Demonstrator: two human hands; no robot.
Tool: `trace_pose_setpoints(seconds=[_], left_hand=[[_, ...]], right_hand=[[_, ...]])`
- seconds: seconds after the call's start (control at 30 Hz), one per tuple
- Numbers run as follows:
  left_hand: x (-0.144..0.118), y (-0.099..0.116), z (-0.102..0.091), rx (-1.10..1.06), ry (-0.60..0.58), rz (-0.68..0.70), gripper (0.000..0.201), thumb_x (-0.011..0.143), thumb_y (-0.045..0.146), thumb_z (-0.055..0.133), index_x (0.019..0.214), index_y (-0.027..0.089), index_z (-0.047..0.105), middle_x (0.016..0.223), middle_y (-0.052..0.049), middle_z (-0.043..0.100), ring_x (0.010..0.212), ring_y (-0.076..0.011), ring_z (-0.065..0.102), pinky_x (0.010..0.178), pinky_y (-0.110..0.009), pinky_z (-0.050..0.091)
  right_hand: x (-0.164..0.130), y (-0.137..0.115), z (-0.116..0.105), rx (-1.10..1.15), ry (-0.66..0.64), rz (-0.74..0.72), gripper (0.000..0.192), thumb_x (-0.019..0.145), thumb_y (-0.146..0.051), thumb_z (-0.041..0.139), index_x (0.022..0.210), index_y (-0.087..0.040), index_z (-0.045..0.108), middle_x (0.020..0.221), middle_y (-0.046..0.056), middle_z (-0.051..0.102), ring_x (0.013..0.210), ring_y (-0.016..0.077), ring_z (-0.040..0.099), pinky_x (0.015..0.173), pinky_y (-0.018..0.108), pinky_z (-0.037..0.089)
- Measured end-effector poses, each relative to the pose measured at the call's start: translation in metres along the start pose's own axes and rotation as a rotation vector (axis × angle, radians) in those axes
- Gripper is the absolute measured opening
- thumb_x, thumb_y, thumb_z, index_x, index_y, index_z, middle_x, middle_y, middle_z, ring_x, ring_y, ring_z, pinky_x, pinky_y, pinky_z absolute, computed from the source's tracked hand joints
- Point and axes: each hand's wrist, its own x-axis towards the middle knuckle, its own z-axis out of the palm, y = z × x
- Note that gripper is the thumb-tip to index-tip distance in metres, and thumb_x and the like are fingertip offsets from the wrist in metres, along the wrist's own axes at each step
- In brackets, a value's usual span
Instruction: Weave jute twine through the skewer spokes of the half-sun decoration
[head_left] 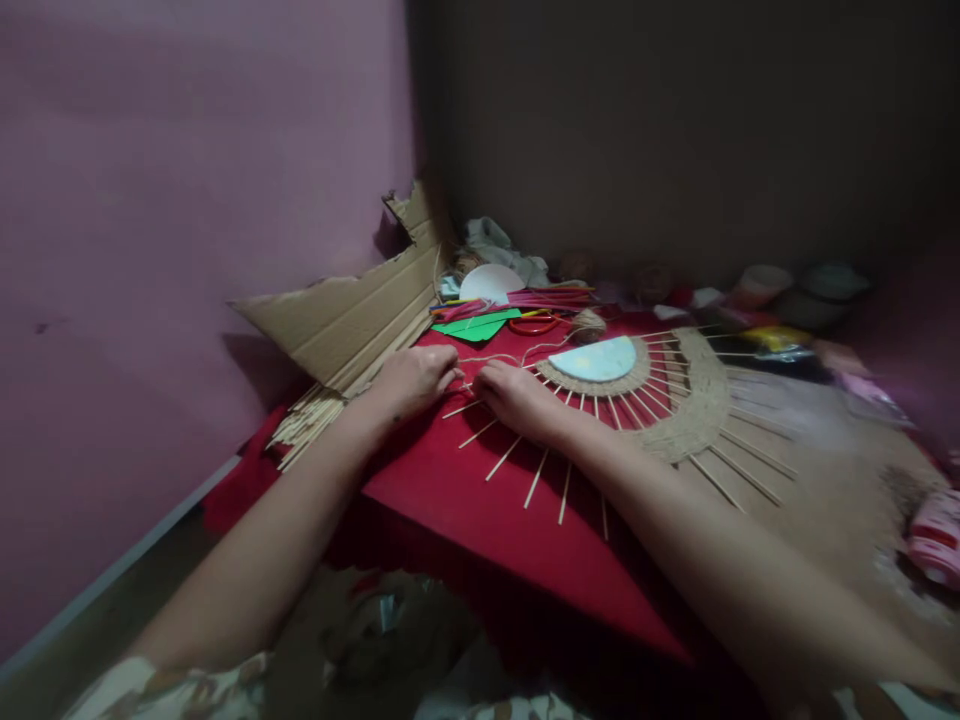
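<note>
The left hand and right hand are resting knuckles-up, fingers curled together, near the left edge of the red cloth. Both are pinching a thin jute twine between them. The right hand is lying over the wooden sticks fanning out from the half-round woven piece at the cloth's middle. Torn cardboard is leaning along the far-left edge.

Both arms reach forward, left hand and right hand nearly touching, fingers curled.
</note>
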Motion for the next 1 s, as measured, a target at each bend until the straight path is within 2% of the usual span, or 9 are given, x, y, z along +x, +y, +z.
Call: trace_pose_setpoints(seconds=[0.1,0.2,0.33,0.47,0.57,0.7,0.87,1.0], left_hand=[[0.024,0.002,0.003,-0.071,-0.012,0.014,0.022,0.081,0.032,0.052,0.078,0.016,0.066,0.078,-0.008,0.068,0.072,-0.0187,0.057,0.064,-0.027,0.036],[0.036,0.002,0.010,-0.144,-0.013,-0.015,0.022,0.078,0.031,0.053,0.074,0.015,0.067,0.071,-0.004,0.066,0.066,-0.0158,0.056,0.061,-0.025,0.037],[0.033,0.000,0.017,-0.229,0.015,-0.067,0.022,0.077,0.033,0.055,0.070,0.015,0.066,0.062,-0.001,0.062,0.061,-0.0137,0.052,0.058,-0.024,0.035],[0.027,-0.001,0.020,-0.294,0.074,-0.133,0.021,0.076,0.033,0.057,0.068,0.016,0.065,0.060,-0.001,0.061,0.060,-0.0141,0.051,0.059,-0.025,0.035],[0.026,0.000,0.022,-0.356,0.120,-0.175,0.018,0.076,0.032,0.059,0.069,0.016,0.065,0.062,-0.001,0.063,0.061,-0.0143,0.053,0.062,-0.026,0.037],[0.024,0.002,0.025,-0.502,0.113,-0.233,0.016,0.078,0.031,0.059,0.071,0.017,0.061,0.058,0.001,0.062,0.051,-0.0116,0.055,0.055,-0.023,0.040],[0.022,0.007,0.023,-0.732,0.036,-0.328,0.012,0.080,0.027,0.057,0.076,0.016,0.057,0.055,0.004,0.059,0.036,-0.0087,0.051,0.039,-0.020,0.038],[0.025,0.009,0.019,-0.876,-0.040,-0.382,0.011,0.081,0.023,0.056,0.073,0.015,0.055,0.054,0.003,0.059,0.034,-0.0092,0.051,0.035,-0.020,0.039]], right_hand=[[0.000,0.003,-0.002,0.071,0.070,0.031,0.014,0.085,-0.006,0.048,0.089,-0.013,0.059,0.089,0.006,0.064,0.083,0.0131,0.058,0.075,0.023,0.043],[-0.001,0.005,0.000,0.114,0.111,0.050,0.014,0.083,-0.004,0.050,0.086,-0.014,0.059,0.085,0.004,0.065,0.079,0.0121,0.059,0.073,0.023,0.044],[-0.003,0.004,0.004,0.130,0.151,0.049,0.013,0.084,-0.008,0.050,0.090,-0.014,0.059,0.089,0.005,0.063,0.080,0.0133,0.057,0.074,0.024,0.044],[-0.004,-0.001,0.005,0.053,0.177,0.066,0.016,0.089,-0.016,0.047,0.096,-0.013,0.062,0.099,0.012,0.061,0.091,0.0208,0.052,0.080,0.033,0.042],[-0.002,-0.002,0.004,-0.055,0.125,0.133,0.022,0.091,-0.023,0.046,0.097,-0.013,0.064,0.102,0.014,0.061,0.098,0.0253,0.047,0.085,0.039,0.038],[0.008,0.002,0.001,-0.057,0.029,0.188,0.022,0.090,-0.025,0.050,0.097,-0.013,0.068,0.099,0.012,0.063,0.092,0.0229,0.050,0.083,0.035,0.037],[0.027,0.007,-0.010,0.043,-0.109,0.246,0.015,0.083,-0.026,0.060,0.086,-0.017,0.072,0.084,0.006,0.066,0.079,0.0177,0.055,0.070,0.027,0.036],[0.034,0.012,-0.014,0.160,-0.198,0.305,0.015,0.080,-0.031,0.064,0.079,-0.018,0.071,0.067,-0.002,0.063,0.067,0.0129,0.054,0.059,0.023,0.033]])
